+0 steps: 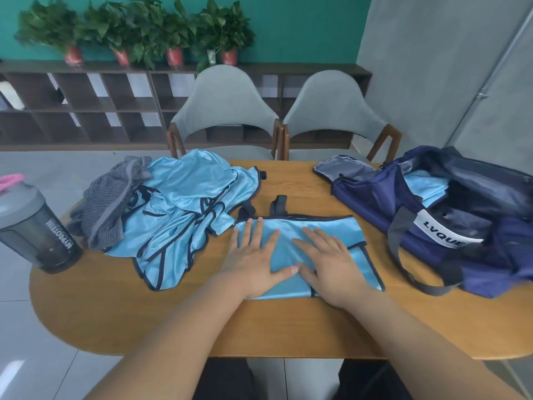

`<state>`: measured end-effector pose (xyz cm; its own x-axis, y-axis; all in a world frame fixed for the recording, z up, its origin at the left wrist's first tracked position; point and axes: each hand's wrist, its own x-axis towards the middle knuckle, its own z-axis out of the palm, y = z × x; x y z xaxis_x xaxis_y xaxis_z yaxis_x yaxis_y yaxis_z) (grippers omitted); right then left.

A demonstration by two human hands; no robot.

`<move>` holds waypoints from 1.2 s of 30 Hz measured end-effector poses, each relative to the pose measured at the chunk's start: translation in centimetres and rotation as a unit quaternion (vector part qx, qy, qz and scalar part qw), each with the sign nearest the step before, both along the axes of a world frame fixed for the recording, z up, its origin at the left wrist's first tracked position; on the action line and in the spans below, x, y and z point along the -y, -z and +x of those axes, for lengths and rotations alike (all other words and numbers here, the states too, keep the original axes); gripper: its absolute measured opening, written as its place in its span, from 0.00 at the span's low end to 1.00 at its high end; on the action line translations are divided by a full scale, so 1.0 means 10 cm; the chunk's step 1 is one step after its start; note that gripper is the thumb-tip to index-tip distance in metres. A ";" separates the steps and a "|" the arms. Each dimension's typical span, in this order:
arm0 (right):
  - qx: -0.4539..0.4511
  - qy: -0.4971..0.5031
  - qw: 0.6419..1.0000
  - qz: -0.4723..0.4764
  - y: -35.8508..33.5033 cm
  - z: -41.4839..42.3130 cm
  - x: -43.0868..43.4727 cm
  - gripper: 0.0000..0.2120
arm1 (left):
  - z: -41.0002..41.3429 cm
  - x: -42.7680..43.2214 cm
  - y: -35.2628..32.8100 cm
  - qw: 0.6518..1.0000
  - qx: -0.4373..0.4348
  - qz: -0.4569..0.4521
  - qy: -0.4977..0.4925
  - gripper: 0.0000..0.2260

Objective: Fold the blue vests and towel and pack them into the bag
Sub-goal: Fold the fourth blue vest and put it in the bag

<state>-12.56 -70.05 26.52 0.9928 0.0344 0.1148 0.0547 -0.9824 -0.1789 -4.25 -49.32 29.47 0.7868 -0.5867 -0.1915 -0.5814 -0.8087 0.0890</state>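
A light blue vest with dark trim (331, 230) lies folded on the wooden table (144, 313) in front of me. My left hand (256, 261) and my right hand (326, 262) press flat on it, fingers straight and spread. To the left, a heap of unfolded blue vests (184, 209) spreads over the table. A grey striped towel (112, 200) lies crumpled at the heap's left edge. On the right stands the open navy duffel bag (450, 226), with a folded blue vest (424, 184) visible inside it.
A grey shaker bottle (37, 229) with a pink loop stands at the table's left edge. Two grey chairs (227, 111) are pushed in at the far side. The bag's grey strap (403, 267) trails onto the table near my right hand.
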 end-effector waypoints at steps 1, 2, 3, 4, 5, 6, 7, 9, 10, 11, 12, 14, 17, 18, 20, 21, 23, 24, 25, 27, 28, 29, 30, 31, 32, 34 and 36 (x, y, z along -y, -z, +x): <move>-0.023 0.016 1.000 -0.005 0.03 -0.05 0.04 0.32 | 0.04 -0.01 0.05 1.000 0.007 0.002 -0.002 0.48; -0.037 0.028 0.999 -0.016 0.04 -0.09 0.08 0.34 | 0.05 0.00 0.08 1.000 0.008 0.007 0.000 0.49; -0.043 0.037 0.998 -0.027 0.03 -0.11 0.10 0.35 | 0.06 -0.01 0.10 1.000 0.008 0.005 0.001 0.48; -0.048 0.041 0.997 -0.035 0.01 -0.13 0.11 0.36 | 0.06 -0.01 0.11 1.000 0.011 -0.003 0.002 0.46; -0.052 0.042 0.997 -0.042 -0.01 -0.16 0.10 0.37 | 0.05 -0.03 0.11 0.999 0.022 -0.024 0.002 0.43; -0.059 0.042 0.996 -0.044 -0.03 -0.18 0.10 0.37 | 0.03 -0.03 0.12 0.998 0.043 -0.056 0.000 0.40; -0.067 0.038 0.996 -0.043 -0.05 -0.20 0.10 0.37 | 0.01 -0.05 0.12 0.993 0.071 -0.092 -0.008 0.36; -0.075 0.028 0.996 -0.027 -0.09 -0.22 0.11 0.36 | 0.00 -0.08 0.14 0.977 0.137 -0.161 -0.027 0.27; -0.061 0.028 0.998 -0.010 -0.11 -0.21 0.13 0.35 | 0.00 -0.09 0.14 0.967 0.165 -0.190 -0.035 0.23; -0.036 0.038 0.999 0.008 -0.15 -0.17 0.14 0.34 | 0.03 -0.09 0.14 0.959 0.186 -0.211 -0.042 0.20; -0.007 0.057 0.998 0.018 -0.18 -0.12 0.15 0.34 | 0.06 -0.08 0.13 0.954 0.195 -0.223 -0.047 0.19; 0.019 0.104 0.994 0.004 -0.19 -0.01 0.14 0.35 | 0.11 -0.04 0.08 0.963 0.154 -0.215 -0.055 0.22; -0.048 0.145 0.987 -0.041 -0.09 0.07 0.09 0.37 | 0.13 0.04 0.09 0.991 0.034 -0.102 -0.081 0.36; -0.064 0.149 0.986 -0.039 -0.05 0.08 0.08 0.37 | 0.13 0.06 0.11 0.995 0.022 -0.061 -0.079 0.40; -0.069 0.150 0.986 -0.034 -0.02 0.07 0.09 0.37 | 0.16 0.09 0.16 0.997 0.023 -0.025 -0.071 0.44; -0.071 0.151 0.985 -0.034 -0.02 0.08 0.10 0.37 | 0.20 0.09 0.17 0.997 0.021 -0.017 -0.066 0.45; -0.083 0.152 0.984 -0.038 -0.04 0.08 0.10 0.37 | 0.28 0.10 0.14 0.999 0.015 -0.004 -0.051 0.46; -0.087 0.153 0.984 -0.036 -0.04 0.08 0.09 0.37 | 0.31 0.12 0.11 0.999 0.019 -0.002 -0.044 0.45; -0.086 0.151 0.984 -0.029 -0.04 0.07 0.09 0.37 | 0.30 0.14 0.07 0.999 0.033 -0.007 -0.038 0.44; -0.063 0.144 0.988 -0.001 -0.08 0.03 0.11 0.34 | 0.16 0.21 0.03 0.996 0.071 -0.042 -0.034 0.38; -0.035 0.143 0.989 0.014 -0.10 0.00 0.14 0.31 | 0.05 0.26 0.03 0.994 0.079 -0.072 -0.034 0.36; 0.002 0.145 0.989 0.021 -0.11 -0.02 0.19 0.29 | -0.09 0.30 0.03 0.992 0.072 -0.097 -0.032 0.34; 0.038 0.148 0.988 0.023 -0.12 -0.04 0.25 0.26 | -0.22 0.34 0.06 0.993 0.049 -0.104 -0.021 0.34; 0.058 0.150 0.987 0.023 -0.12 -0.05 0.33 0.25 | -0.33 0.37 0.09 0.996 0.024 -0.089 -0.002 0.35; 0.052 0.150 0.987 0.024 -0.11 -0.04 0.42 0.24 | -0.42 0.38 0.14 0.998 0.008 -0.058 0.017 0.36; -0.003 0.144 0.989 0.036 -0.09 -0.02 0.60 0.25 | -0.43 0.36 0.20 0.999 0.009 -0.006 0.044 0.37; -0.043 0.133 0.989 0.045 -0.10 -0.01 0.75 0.27 | -0.31 0.31 0.19 0.997 0.011 0.010 0.074 0.37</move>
<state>-12.64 -77.53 27.49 0.9717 -0.2355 0.0202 -0.2225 -0.9401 -0.2584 -7.33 -52.46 27.62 0.6961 -0.6929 -0.1881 -0.6963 -0.7154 0.0585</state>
